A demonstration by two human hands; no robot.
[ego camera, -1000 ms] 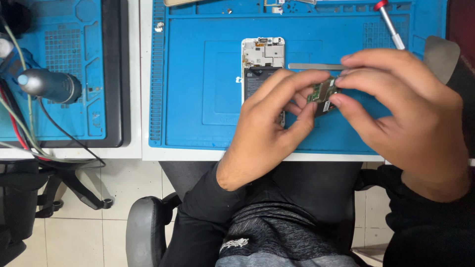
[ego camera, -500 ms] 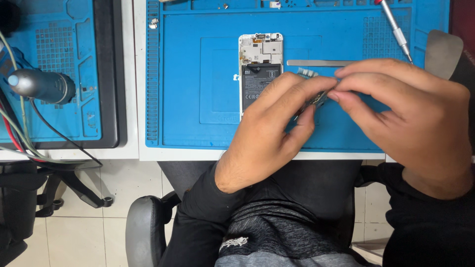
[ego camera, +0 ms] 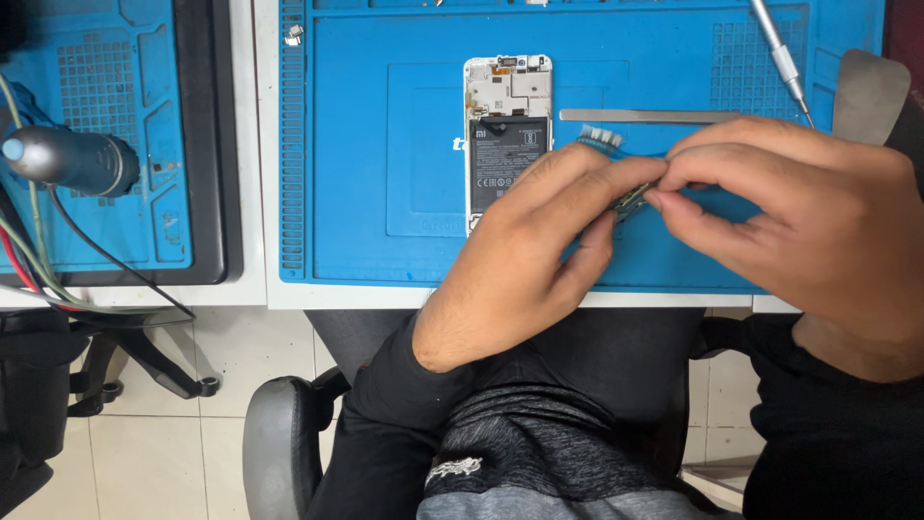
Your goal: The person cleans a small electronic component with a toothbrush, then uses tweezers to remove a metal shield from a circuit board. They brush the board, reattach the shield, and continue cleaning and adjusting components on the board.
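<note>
My left hand (ego camera: 525, 246) and my right hand (ego camera: 799, 207) meet above a blue work mat (ego camera: 366, 193), and both pinch a small circuit board (ego camera: 631, 199) between their fingertips. Only a sliver of the board shows between the fingers. An opened white phone (ego camera: 507, 130) with its back cover off lies flat on the mat just left of my left hand, its black battery exposed. My left fingers cover the phone's lower right corner.
A flat metal strip (ego camera: 647, 116) and a small brush (ego camera: 602, 138) lie right of the phone. A screwdriver (ego camera: 780, 58) rests at the top right beside a grey pad (ego camera: 869, 91). A second blue mat (ego camera: 106, 106) with a grey handheld tool (ego camera: 72, 162) and cables is at left.
Both hands have kept hold of the small board and turned it, so less of it shows now. The view has shifted slightly, so the phone sits lower in the picture.
</note>
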